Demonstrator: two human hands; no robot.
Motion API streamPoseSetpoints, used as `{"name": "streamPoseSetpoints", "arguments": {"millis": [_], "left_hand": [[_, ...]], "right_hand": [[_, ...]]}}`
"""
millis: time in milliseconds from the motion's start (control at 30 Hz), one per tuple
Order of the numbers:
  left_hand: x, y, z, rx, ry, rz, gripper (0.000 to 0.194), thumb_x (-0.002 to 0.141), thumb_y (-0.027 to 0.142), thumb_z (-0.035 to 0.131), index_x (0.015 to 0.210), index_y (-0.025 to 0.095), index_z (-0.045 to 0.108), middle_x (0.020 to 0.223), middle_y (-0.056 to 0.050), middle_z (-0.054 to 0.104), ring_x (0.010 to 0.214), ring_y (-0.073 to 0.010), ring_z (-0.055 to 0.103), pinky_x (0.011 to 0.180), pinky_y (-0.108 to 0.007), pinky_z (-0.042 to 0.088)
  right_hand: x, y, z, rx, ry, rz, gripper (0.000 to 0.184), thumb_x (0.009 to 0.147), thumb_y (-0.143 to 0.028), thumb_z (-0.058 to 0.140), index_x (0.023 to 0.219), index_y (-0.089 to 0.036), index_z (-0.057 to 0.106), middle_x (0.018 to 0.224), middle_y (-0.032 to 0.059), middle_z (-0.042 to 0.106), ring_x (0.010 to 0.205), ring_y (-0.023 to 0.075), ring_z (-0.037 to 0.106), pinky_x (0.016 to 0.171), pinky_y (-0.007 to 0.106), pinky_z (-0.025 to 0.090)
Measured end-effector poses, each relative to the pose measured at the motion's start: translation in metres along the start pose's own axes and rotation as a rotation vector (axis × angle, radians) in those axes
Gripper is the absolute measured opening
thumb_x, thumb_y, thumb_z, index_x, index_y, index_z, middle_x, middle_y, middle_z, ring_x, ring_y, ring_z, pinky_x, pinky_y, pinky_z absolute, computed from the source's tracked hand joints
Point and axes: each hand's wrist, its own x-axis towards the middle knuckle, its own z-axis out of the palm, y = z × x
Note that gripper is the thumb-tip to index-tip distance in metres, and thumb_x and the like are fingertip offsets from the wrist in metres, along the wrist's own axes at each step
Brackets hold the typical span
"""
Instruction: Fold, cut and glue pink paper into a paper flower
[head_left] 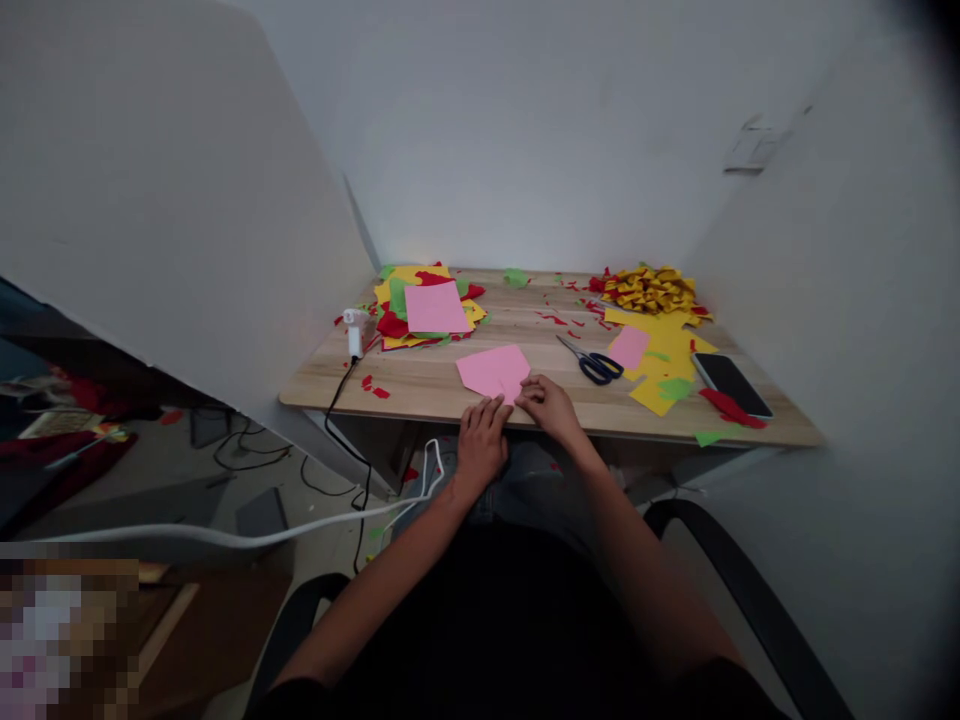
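At the near edge of the desk (420,385), my L hand (484,435) lies flat on the pink paper (495,370), w/ my R hand (545,405) pinching its R corner; scissors (598,368) sit just to the R.

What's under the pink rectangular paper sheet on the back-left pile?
Yellow paper, red paper and green paper show around the pink sheet; whatever lies directly beneath it is covered.

Single head-worn view, facing forward and down (desk at middle distance).
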Motion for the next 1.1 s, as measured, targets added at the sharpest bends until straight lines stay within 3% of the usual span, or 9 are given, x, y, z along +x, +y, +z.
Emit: {"name": "streamPoseSetpoints", "arguments": {"millis": [367, 600, 900, 1100], "left_hand": [[-0.001, -0.002, 0.0, 0.022, -0.016, 0.02, 0.069, 0.083, 0.009, 0.055, 0.148, 0.03, 0.047, 0.152, -0.003, 0.051, 0.139, -0.0261, 0.043, 0.117, -0.046, 0.029], [0.0, -0.001, 0.0, 0.027, -0.011, 0.011, 0.061, 0.084, 0.008, 0.053, 0.142, 0.027, 0.053, 0.152, -0.004, 0.051, 0.139, -0.0264, 0.043, 0.118, -0.046, 0.029], [0.0, -0.001, 0.001, 0.026, -0.008, 0.01, 0.059, 0.083, 0.008, 0.054, 0.139, 0.027, 0.056, 0.151, -0.004, 0.052, 0.139, -0.0266, 0.044, 0.117, -0.047, 0.029], [0.0, -0.001, -0.001, 0.025, -0.013, 0.015, 0.059, 0.082, 0.007, 0.055, 0.138, 0.026, 0.056, 0.151, -0.004, 0.052, 0.139, -0.0264, 0.044, 0.117, -0.046, 0.03]], "right_hand": [[-0.002, -0.013, 0.0, -0.09, -0.002, 0.02, 0.02, 0.079, -0.016, 0.063, 0.098, -0.023, 0.064, 0.081, -0.0004, 0.077, 0.08, 0.0168, 0.073, 0.079, 0.029, 0.053], [0.001, -0.015, 0.001, -0.17, 0.025, 0.032, 0.018, 0.08, -0.017, 0.065, 0.096, -0.024, 0.067, 0.082, -0.0015, 0.077, 0.08, 0.016, 0.073, 0.077, 0.028, 0.053], [0.016, -0.011, 0.003, -0.312, 0.093, 0.123, 0.006, 0.084, -0.02, 0.07, 0.09, -0.02, 0.071, 0.086, 0.0023, 0.077, 0.081, 0.0186, 0.071, 0.08, 0.034, 0.053], [0.027, -0.013, -0.001, -0.362, 0.116, 0.175, 0.011, 0.089, -0.028, 0.069, 0.094, -0.017, 0.071, 0.089, 0.0029, 0.075, 0.085, 0.0176, 0.07, 0.084, 0.037, 0.054]]}}
